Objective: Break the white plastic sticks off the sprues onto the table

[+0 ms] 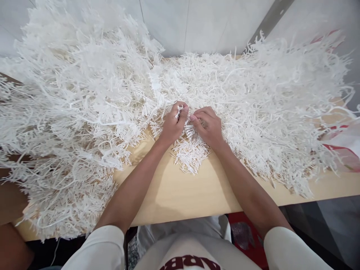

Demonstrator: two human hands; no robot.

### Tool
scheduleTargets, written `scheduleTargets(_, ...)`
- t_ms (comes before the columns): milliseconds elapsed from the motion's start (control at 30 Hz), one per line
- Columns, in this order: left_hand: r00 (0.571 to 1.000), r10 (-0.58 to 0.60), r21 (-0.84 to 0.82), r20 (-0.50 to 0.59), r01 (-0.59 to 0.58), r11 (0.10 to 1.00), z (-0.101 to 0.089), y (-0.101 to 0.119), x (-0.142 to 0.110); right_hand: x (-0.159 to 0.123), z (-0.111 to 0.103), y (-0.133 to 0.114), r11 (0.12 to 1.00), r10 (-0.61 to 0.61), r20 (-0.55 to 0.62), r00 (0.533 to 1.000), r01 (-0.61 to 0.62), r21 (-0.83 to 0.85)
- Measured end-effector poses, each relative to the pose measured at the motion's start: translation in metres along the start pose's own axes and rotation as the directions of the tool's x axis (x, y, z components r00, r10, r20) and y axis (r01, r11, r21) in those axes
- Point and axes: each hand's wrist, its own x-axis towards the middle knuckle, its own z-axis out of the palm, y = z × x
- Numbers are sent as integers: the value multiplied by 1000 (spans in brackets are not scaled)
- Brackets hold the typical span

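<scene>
My left hand (174, 123) is closed around a small white branched plastic piece (179, 110), bits of which show between the thumb and fingers. Close beside it, my right hand (208, 125) is pinched, thumb against the fingers; whatever is at its fingertips is too small to make out. Both hands are over the middle of the table, their fingertips almost meeting. Beneath them lies a small heap of thin white plastic sticks (192, 155). Just beyond the hands, a mass of white branched plastic pieces (202, 80) covers the tabletop.
A tall pile of the same white pieces (84, 86) rises on the left, another pile (281, 108) on the right. The wooden table (185, 191) ends close to my body. A red and white plastic bag (343, 146) is at the right edge. A pale wall (208, 26) stands behind.
</scene>
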Motion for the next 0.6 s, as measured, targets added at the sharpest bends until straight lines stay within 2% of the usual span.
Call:
scheduleTargets(67, 1000, -4, 33, 12, 3, 999, 0, 1, 0, 0, 0, -1, 1000, 1, -29, 1000, -2, -26)
scheduleTargets(133, 1000, -1, 64, 18, 0, 998, 1, 2, 1, -1, 0, -1, 999, -5, -6, 1000, 5, -39)
scheduleTargets(267, 1000, -1, 116, -11, 2, 993, 3, 3, 2, -2, 2, 2, 994, -89, 35, 995, 91, -65)
scheduleTargets(500, 998, -14, 149, -61, 23, 988, 6, -1, 2, -3, 8, 7, 982, -139, -5, 990, 137, -131)
scheduleTargets(600, 981, -55, 132, -188, 81, 988, 3, -8, 7, -5, 7, 5, 986, -137, -41, 990, 133, -100)
